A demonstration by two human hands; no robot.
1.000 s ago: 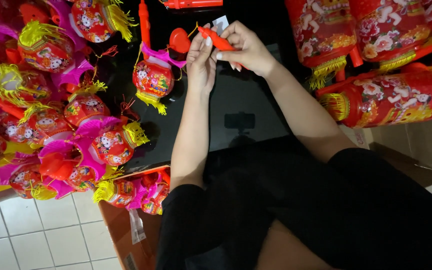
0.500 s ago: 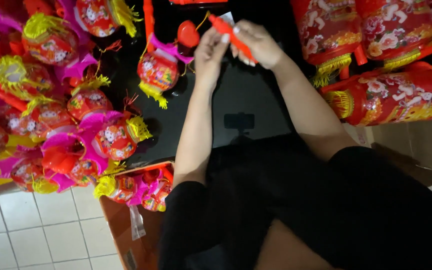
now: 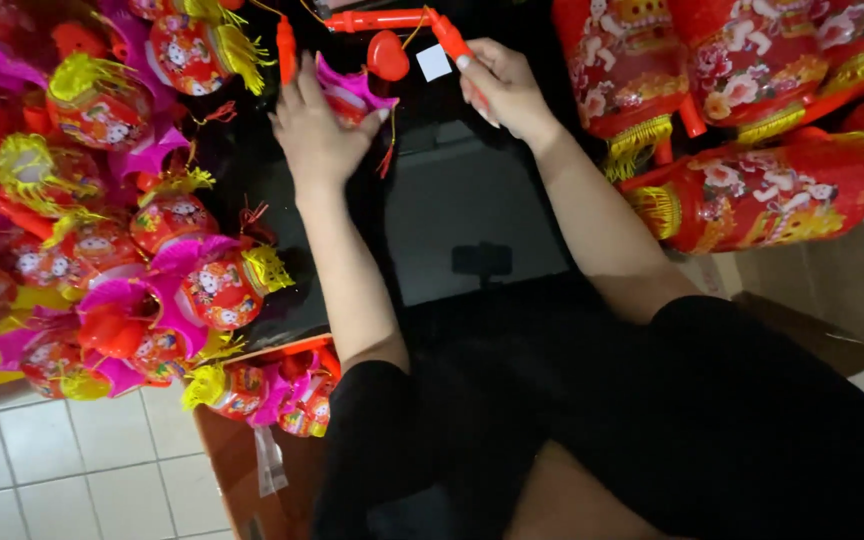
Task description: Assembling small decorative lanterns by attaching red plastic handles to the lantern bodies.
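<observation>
The right hand [image 3: 507, 85] has its grip closed around a red plastic stick [image 3: 449, 38], fingers curled over the lower part of it while the upper end slants up and to the left past the fingertips. A small white tag [image 3: 434, 62] shows just beside that hand, next to the stick; whether it is fixed to the stick or to something behind it is hard to say from this view. A red heart-shaped piece [image 3: 388, 54] hangs just left of the tag, between the two hands.

The left hand [image 3: 314, 135] is spread open, fingers extended and pressed flat against a small red lantern with magenta trim [image 3: 352, 92]. Its grip is not closed on anything; the palm covers most of the lantern, and only the pink fringe and a bit of the red body show past the thumb side.

Both hands work over a dark surface [image 3: 472, 200]. To the left lies a heap of small lanterns [image 3: 167, 260] in red, pink and yellow with tassels. To the right lie large red lanterns [image 3: 752, 190] with gold fringe. A cardboard box [image 3: 812, 290] sits under them, and pale floor tiles [image 3: 72, 470] show at lower left.
</observation>
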